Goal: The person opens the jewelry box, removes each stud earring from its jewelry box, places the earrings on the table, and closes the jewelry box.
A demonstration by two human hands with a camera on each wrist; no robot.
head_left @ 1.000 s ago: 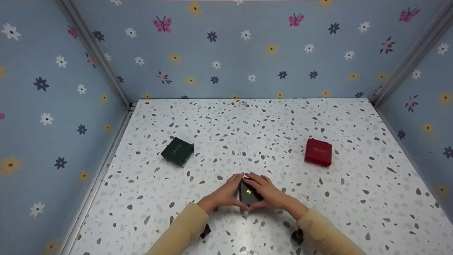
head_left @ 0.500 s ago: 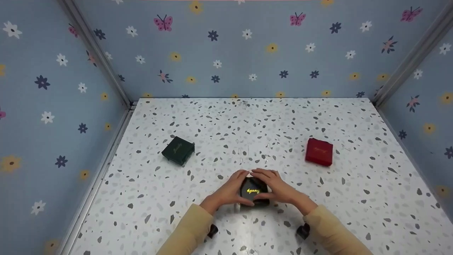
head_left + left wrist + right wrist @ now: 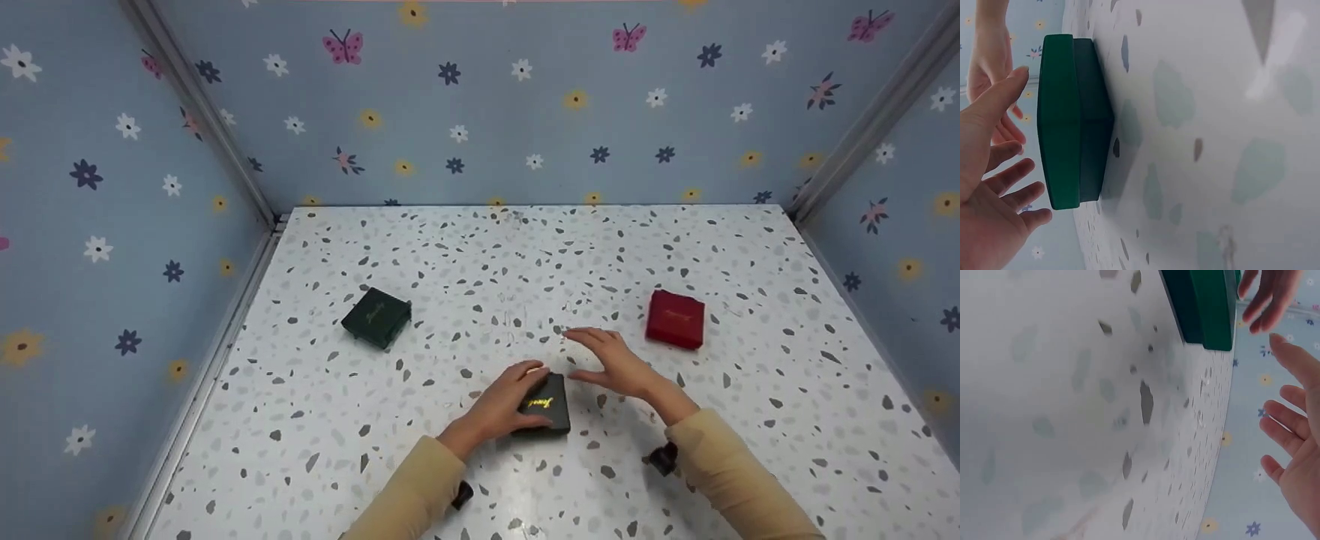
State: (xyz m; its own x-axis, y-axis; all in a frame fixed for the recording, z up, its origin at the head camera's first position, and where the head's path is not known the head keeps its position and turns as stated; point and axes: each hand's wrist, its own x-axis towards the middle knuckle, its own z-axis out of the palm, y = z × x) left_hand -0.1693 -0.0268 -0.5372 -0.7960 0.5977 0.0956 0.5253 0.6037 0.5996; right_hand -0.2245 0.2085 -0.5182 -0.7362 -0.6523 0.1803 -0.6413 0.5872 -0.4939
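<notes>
A small dark green jewelry box [image 3: 555, 416] with gold lettering sits closed on the speckled table, near the front middle. My left hand [image 3: 496, 405] is at its left side, thumb and fingers spread and loosely bent over part of the lid. In the left wrist view these fingers stand a little off the green lid [image 3: 1058, 124]. My right hand [image 3: 621, 366] is apart from the box, up and to its right, fingers loosely spread with nothing in them. The right wrist view shows only a corner of the box [image 3: 1213, 312] beyond that hand.
Another dark green jewelry box [image 3: 377, 318] lies at an angle on the left of the table [image 3: 480, 247]. A red jewelry box [image 3: 675, 319] is on the right. Blue flowered walls [image 3: 510, 105] enclose the back and both sides.
Both hands were around the middle box, which has shifted slightly right and turned. My right hand has since moved off it, up and to the right; the left hand stays beside it.
</notes>
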